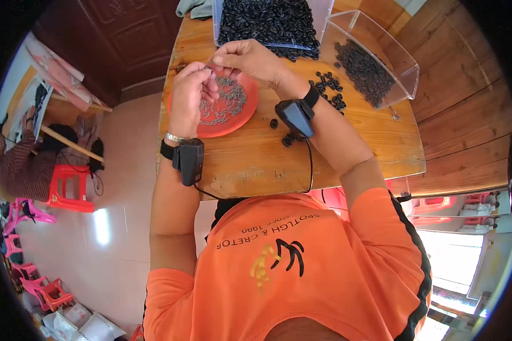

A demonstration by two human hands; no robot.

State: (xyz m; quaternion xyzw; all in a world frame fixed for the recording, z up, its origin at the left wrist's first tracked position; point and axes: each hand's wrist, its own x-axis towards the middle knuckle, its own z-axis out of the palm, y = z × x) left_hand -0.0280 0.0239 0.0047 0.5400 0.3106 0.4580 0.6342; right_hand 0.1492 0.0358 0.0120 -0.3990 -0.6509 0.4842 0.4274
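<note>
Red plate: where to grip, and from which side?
I'd probably pinch the red plate by its near-right rim, coming from the right: that curved edge is exposed, grey pieces lie further in, and the left hand partly covers the left side.

Brown door [136,45] upper left, pink cloth [60,74] beside it, co-worker [25,170] on red stool [56,184] at left, pink stools [35,288] and white bags [99,329] lower left, plank wall [466,108] right, bright window [452,256] lower right, tile floor [131,148].

Black lettering [295,224] and a number [250,231] on the orange shirt [341,273]
</note>
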